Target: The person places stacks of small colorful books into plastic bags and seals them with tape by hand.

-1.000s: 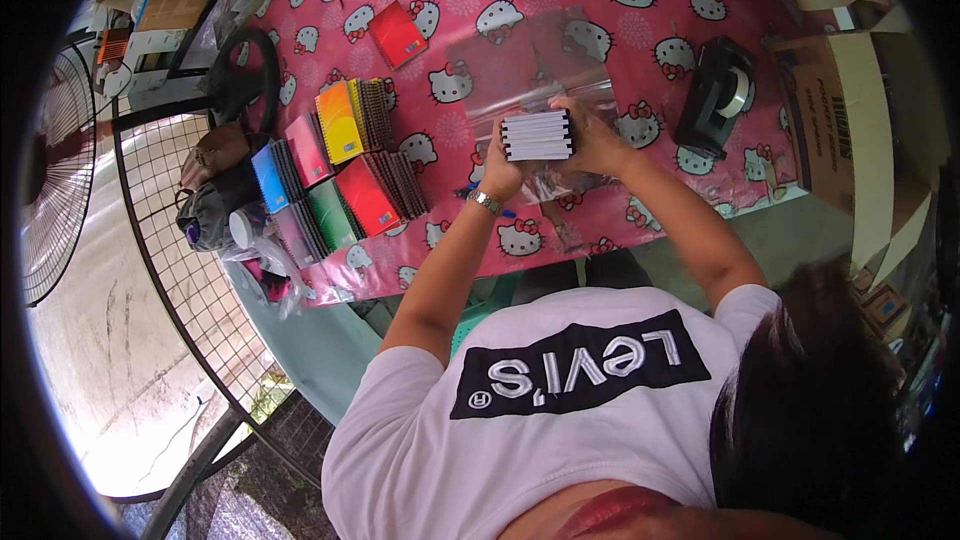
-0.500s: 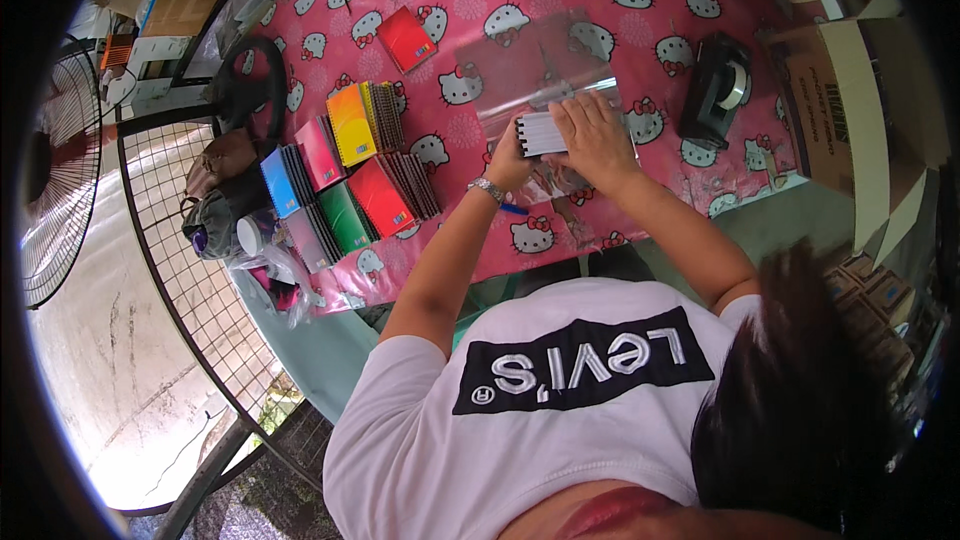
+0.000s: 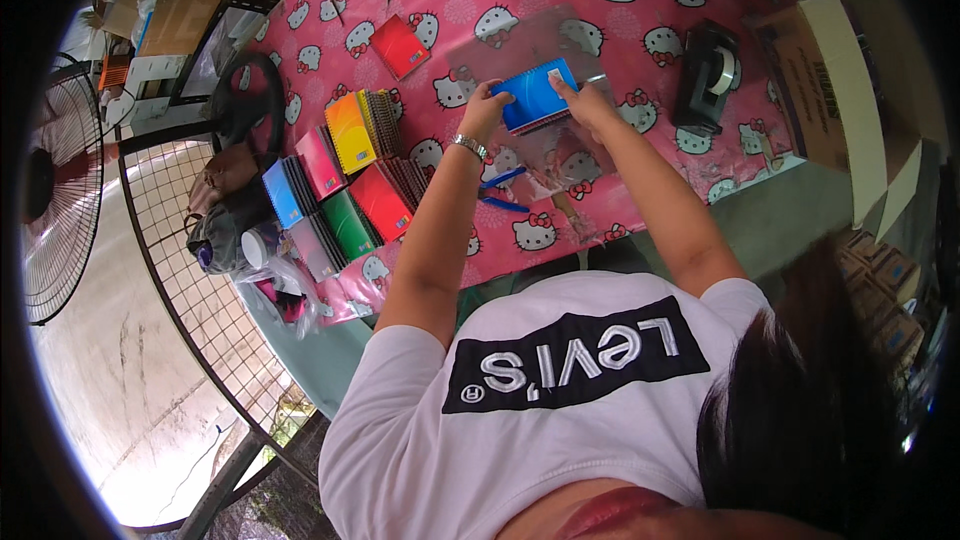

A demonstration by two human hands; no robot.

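A small stack of spiral notebooks with a blue cover on top (image 3: 533, 98) is held between my two hands, its cover facing up. My left hand (image 3: 484, 112) grips the left end, thumb on the cover. My right hand (image 3: 592, 108) closes on the right end, its thumb also on top. Under the stack and beyond it lies clear plastic (image 3: 530, 40), which looks like a bag or sheet. Near my left wrist rests a tool with blue handles (image 3: 503, 202); its working end is hard to make out. A single red notebook (image 3: 400, 46) lies farther off.
Stacks of spiral notebooks in several colours, including a yellow one (image 3: 349, 132), stand at the left. A black tape dispenser (image 3: 706, 80) sits at the right, beside an open cardboard box (image 3: 803, 75). A pink patterned cloth (image 3: 600, 198) covers the table. A fan (image 3: 62, 180) stands far left.
The notebook stack has turned from showing its white page edges to lying with the blue cover up. Both hands have shifted their grip to its ends, and the blue handles have come into fuller view.
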